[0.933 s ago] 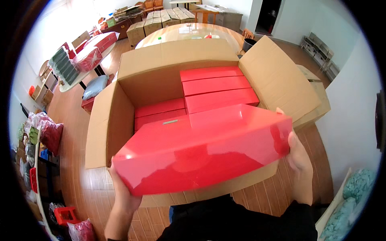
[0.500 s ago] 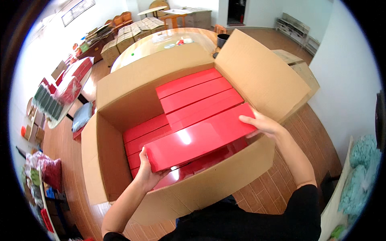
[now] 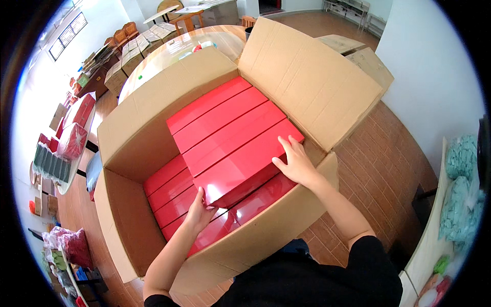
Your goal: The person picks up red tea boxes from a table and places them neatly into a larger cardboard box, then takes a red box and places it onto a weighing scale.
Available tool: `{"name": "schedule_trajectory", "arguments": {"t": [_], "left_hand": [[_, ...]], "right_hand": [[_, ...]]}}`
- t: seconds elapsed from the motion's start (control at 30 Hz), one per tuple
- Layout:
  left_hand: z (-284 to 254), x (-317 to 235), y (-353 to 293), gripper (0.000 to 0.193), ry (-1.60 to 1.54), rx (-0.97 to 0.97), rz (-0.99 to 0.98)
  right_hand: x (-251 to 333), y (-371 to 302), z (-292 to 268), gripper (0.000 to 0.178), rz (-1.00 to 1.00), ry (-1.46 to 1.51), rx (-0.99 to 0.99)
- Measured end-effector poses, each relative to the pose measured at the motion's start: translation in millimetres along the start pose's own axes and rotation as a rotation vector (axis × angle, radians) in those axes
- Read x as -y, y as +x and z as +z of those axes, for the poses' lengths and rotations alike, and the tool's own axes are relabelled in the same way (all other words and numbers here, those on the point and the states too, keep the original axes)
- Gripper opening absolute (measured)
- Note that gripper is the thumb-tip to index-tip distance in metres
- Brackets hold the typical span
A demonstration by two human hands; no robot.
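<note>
A long glossy red box (image 3: 245, 161) lies in line with other red boxes (image 3: 217, 117) in the upper layer inside a large open cardboard carton (image 3: 123, 225). My left hand (image 3: 200, 214) grips its near left corner, thumb up against the end and the other fingers partly hidden. At the other end, my right hand (image 3: 295, 162) rests with spread fingers on the top and near edge. Below, a lower layer of red boxes (image 3: 171, 192) shows on the left and along the near side.
The carton's flaps stand out, a tall one (image 3: 312, 77) at the right. Behind is a round wooden table (image 3: 169, 56) with small items. Goods lie on a table (image 3: 76, 169) at left. Bags of teal items (image 3: 460, 189) sit on a right-hand surface. A white wall (image 3: 434, 77) rises at right.
The red box has gone from tilted in both hands to flush beside the upper-layer row. My right hand's fingers have spread over its top. The view has shifted a little.
</note>
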State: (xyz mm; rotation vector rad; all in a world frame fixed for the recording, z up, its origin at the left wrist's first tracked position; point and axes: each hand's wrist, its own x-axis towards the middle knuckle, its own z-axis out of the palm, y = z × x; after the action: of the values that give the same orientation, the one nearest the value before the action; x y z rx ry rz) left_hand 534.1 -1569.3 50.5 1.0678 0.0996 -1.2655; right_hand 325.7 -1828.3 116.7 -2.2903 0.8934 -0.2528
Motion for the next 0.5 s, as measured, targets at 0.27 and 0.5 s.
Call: {"name": "schedule_trajectory", "arguments": {"t": [0.27,0.5], "left_hand": [[25,-6,28,0.081,0.073,0.026,-0.071],[22,-19,-18,0.088,0.330,-0.096,-0.109]], "right_hand": [[1,25,6,0.069,0.027,-0.180,0.052],[-3,30,5,0.043,-0.394,-0.140,-0.388]]}}
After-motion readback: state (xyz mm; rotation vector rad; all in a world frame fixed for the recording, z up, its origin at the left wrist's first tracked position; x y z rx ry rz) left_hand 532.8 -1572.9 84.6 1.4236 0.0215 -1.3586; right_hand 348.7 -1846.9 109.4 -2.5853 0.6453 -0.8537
